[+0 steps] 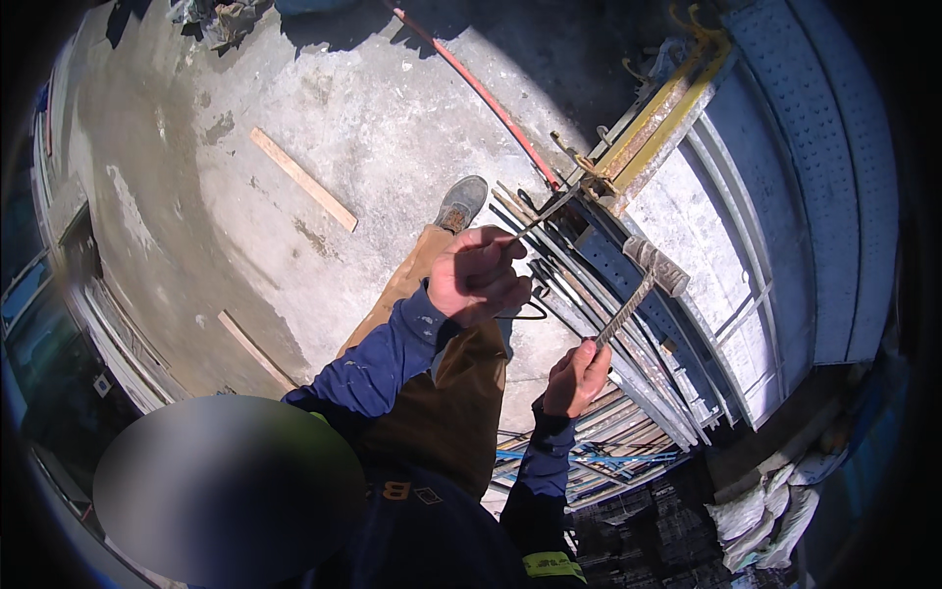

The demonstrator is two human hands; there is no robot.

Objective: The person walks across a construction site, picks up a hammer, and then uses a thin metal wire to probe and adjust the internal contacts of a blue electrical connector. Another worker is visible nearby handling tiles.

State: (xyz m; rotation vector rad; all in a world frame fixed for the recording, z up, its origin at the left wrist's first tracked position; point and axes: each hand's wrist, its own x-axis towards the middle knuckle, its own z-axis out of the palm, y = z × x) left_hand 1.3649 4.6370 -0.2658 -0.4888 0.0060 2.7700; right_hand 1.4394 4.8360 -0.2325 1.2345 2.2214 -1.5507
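My left hand (479, 277) is closed around a thin metal rod (546, 213). The rod reaches up and right toward the end of a rusty yellow steel bar (655, 130); I cannot tell whether the two touch. A dark bent wire end (536, 306) shows below the same hand, and the fingers hide whether it belongs to the rod. In my right hand (577, 379) is a hammer (659, 267), gripped low on its ribbed, rebar-like handle. Its thick, worn head points up, over the metal lengths and apart from the yellow bar.
Several metal bars and rods (628, 368) lie in a bundle along my right. Beyond them stand grey metal planks (795, 187). An orange-red pole (481, 93) slants across the concrete floor (363, 108). Wooden strips (302, 179) lie at left, crumpled white sacks (765, 520) at lower right.
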